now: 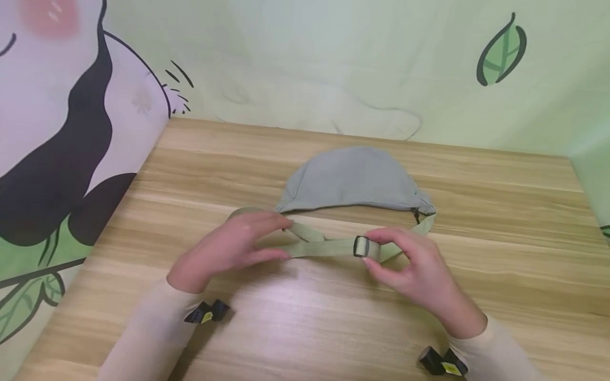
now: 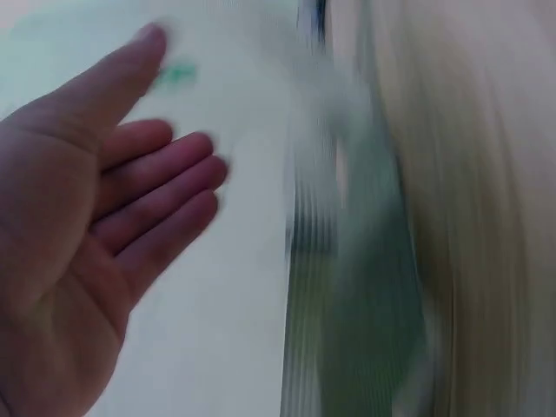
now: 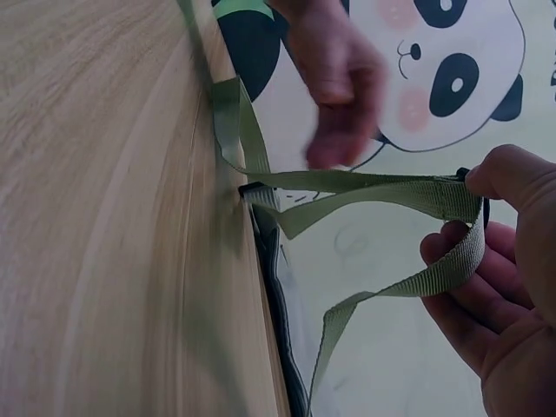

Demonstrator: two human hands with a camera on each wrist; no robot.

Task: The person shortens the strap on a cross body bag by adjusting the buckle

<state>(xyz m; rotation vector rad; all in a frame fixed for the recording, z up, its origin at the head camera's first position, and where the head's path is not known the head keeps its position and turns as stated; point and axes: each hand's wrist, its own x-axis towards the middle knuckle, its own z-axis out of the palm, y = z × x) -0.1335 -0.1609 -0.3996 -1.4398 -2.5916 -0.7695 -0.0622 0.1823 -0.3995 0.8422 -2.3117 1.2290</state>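
Observation:
A grey waist bag lies on the wooden table, its curved side toward the wall and its zipper edge toward me. Its light green webbing strap runs in front of it. My right hand pinches the black strap slider between thumb and fingers, with a loop of webbing hanging below it in the right wrist view. My left hand hovers by the strap's left part, thumb and fingers spread apart. In the left wrist view, that hand's fingers are loosely extended with nothing in them.
The wooden table reaches back to a pale green wall covering with printed leaves and a panda. A zipper pull hangs at the bag's right end. Small black devices sit on both wrists.

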